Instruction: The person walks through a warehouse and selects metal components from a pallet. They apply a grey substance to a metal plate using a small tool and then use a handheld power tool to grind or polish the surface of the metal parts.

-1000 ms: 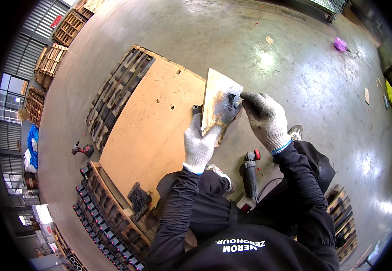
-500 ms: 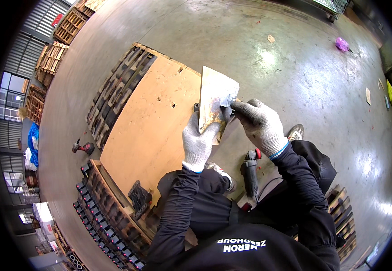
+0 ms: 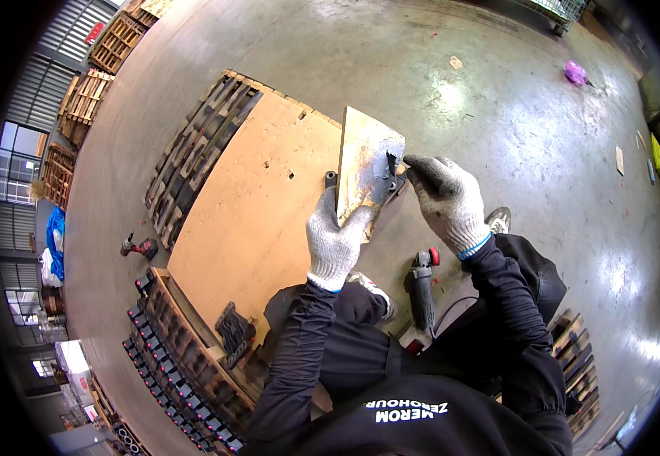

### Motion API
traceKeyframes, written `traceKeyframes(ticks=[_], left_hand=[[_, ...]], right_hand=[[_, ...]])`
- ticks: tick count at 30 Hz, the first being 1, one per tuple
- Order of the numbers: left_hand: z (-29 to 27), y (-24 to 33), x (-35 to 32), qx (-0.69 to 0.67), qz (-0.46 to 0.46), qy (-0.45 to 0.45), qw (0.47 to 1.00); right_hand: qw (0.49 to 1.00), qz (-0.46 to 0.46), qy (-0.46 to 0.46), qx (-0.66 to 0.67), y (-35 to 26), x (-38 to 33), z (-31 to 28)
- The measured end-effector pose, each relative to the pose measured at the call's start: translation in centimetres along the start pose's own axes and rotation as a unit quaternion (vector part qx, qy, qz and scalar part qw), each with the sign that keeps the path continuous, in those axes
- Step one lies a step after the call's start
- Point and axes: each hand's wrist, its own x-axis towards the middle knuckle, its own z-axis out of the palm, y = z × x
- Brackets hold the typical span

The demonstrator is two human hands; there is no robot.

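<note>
My left hand [image 3: 333, 242], in a white knit glove, grips a flat, stained panel [image 3: 364, 156] by its lower end, thumb across the face. The panel is tilted up above a plywood sheet. Near its right edge is a dark, ragged patch [image 3: 393, 163]. A black part [image 3: 331, 179] pokes out behind the panel's left edge; most of it is hidden. My right hand [image 3: 449, 199], gloved too, is closed in a pinch just beside the patch. What those fingertips hold, if anything, is too small to make out.
The plywood sheet [image 3: 246, 182] lies beside dark slats [image 3: 201, 152]. An angle grinder [image 3: 423, 292] with a cord rests by my legs. A cordless drill [image 3: 140, 247] is on the floor at left. A black bracket-like part [image 3: 236, 334] and rows of black parts [image 3: 170, 387] are lower left.
My right hand has moved slightly right, away from the panel. The panel has turned a little, and the pale shiny spot near its right edge now looks dark.
</note>
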Motion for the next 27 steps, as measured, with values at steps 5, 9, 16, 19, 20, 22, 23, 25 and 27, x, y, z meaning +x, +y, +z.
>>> traceKeyframes(ticks=[5, 9, 16, 19, 20, 22, 23, 25, 27], left_hand=[[0.3, -0.9, 0.0, -0.039, -0.002, 0.017, 0.999], [0.0, -1.2, 0.1, -0.037, -0.001, 0.013, 0.999], [-0.2, -1.1, 0.4, -0.076, -0.036, 0.023, 0.996], [-0.5, -0.4, 0.7, -0.161, -0.092, 0.006, 0.983], [-0.5, 0.0, 0.8, -0.183, -0.102, -0.003, 0.978], [-0.5, 0.7, 0.8, -0.229, -0.121, -0.018, 0.966], [-0.6, 0.7, 0.9, -0.252, -0.136, -0.026, 0.958], [-1.1, 0.6, 1.0, -0.297, -0.165, -0.039, 0.940], [-1.2, 0.8, 0.9, -0.336, -0.191, -0.041, 0.922]], right_hand=[[0.999, -0.020, -0.005, 0.028, -0.2, -0.4, 0.5], [0.999, -0.024, -0.023, 0.031, -0.4, -0.6, 0.5], [0.997, -0.071, -0.023, 0.002, -0.7, -0.6, 0.3], [0.995, -0.098, -0.015, -0.002, -0.8, -0.7, 0.4], [0.994, -0.105, -0.009, 0.006, -0.8, -0.7, 0.4], [0.992, -0.123, 0.003, 0.020, -0.5, -0.7, 0.5], [0.991, -0.131, 0.010, 0.026, -0.2, -0.7, 0.7], [0.989, -0.143, 0.012, 0.025, -0.2, -0.7, 0.8], [0.988, -0.151, 0.005, 0.006, -0.5, -0.7, 0.6]])
